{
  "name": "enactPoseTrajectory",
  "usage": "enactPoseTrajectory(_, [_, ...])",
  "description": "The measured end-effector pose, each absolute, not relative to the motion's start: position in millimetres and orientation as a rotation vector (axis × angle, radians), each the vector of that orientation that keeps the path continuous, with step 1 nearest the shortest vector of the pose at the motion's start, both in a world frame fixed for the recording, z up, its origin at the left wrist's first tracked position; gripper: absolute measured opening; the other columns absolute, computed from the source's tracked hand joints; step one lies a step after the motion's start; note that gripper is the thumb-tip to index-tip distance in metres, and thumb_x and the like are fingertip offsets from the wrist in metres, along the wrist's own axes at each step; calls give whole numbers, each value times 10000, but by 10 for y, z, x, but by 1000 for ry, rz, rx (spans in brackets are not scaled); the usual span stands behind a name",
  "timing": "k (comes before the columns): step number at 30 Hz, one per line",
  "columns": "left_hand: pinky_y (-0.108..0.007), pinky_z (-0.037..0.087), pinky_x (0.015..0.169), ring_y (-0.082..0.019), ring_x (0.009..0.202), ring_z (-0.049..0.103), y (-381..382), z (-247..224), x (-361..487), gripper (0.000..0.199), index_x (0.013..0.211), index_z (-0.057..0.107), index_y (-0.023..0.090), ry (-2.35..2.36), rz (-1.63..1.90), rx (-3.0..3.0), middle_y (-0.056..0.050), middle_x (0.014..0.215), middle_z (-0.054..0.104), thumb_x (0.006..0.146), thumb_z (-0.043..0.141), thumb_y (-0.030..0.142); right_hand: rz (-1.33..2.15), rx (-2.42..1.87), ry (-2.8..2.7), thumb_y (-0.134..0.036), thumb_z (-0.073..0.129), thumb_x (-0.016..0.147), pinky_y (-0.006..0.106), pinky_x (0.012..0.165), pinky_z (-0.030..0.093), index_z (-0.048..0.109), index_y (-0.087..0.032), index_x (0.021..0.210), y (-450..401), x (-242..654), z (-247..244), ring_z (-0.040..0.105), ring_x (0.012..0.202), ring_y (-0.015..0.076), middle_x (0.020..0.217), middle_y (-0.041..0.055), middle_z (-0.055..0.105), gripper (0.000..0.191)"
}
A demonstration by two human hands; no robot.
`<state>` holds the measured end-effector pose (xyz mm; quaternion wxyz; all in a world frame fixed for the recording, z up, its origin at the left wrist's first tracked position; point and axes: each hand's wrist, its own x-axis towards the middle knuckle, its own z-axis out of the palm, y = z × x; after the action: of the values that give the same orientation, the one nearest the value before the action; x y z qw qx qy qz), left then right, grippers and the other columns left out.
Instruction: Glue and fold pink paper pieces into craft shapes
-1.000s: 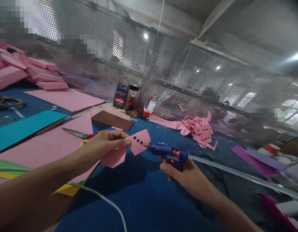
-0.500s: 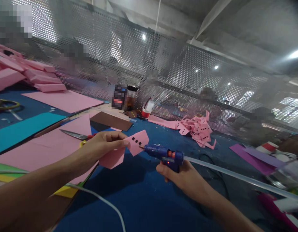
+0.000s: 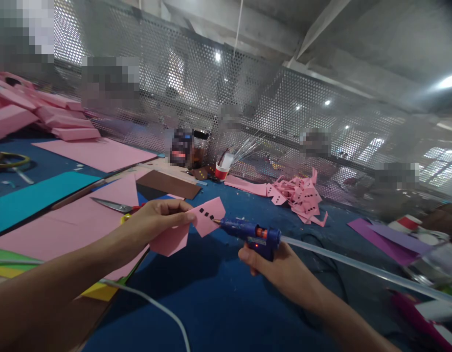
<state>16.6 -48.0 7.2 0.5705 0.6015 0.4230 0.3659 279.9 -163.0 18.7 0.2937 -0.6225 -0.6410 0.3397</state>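
Observation:
Between thumb and fingers, my left hand [image 3: 163,217] pinches a folded pink paper piece [image 3: 208,221] with three small black squares along its right part. My right hand [image 3: 273,264] is wrapped round the handle of a blue glue gun [image 3: 244,231], whose small light glows red. The gun's nozzle tip is at the pink piece, close to the rightmost black square. A long clear glue stick [image 3: 358,264] sticks out of the back of the gun. Scissors [image 3: 112,204] with red and yellow handles lie just behind my left hand on pink sheets.
Pink cut pieces [image 3: 299,195] with black squares are heaped at the back. Nearby stands a red and white cup [image 3: 221,171]. Pink folded parts [image 3: 60,115] pile up at left. A white cable [image 3: 152,300] crosses the blue table [image 3: 211,313]. Purple sheets [image 3: 391,242] lie right.
The glue gun and my right hand have shifted very slightly to the right. My left hand keeps its grip on the pink piece, nearly unmoved.

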Motion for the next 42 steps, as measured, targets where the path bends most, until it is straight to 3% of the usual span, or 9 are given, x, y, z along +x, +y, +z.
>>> enactPoseTrajectory(16, [-219,203,481,-88,488,380,-493,89,152,324,754,757,199,984,861,1454,19,580,569,732,794,521,897,-1662,-1688,-636,631,916,296,678,451,652,-202,942,-1624,2776,208,605,710,165,746,5,648,435])
enactPoseTrajectory(23, [-198,239,486,-91,527,441,-496,92,160,321,739,749,195,967,862,1406,7,623,603,703,828,503,910,-1699,-1693,-656,607,920,303,683,444,651,-195,914,-1649,2753,233,618,728,176,745,13,654,463])
enactPoseTrajectory(28, [-199,179,482,-76,511,371,-517,106,158,333,772,759,185,954,860,1403,16,601,556,708,827,505,906,-1760,-1704,-676,604,912,309,699,441,659,-190,942,-1663,2727,265,630,754,188,767,21,663,490])
enactPoseTrajectory(42, [-200,219,489,-86,535,413,-474,56,143,349,768,754,177,942,871,1394,7,616,585,717,832,513,851,-1770,-1686,-652,612,902,302,665,424,645,-193,868,-1650,2738,242,593,707,175,719,9,628,462])
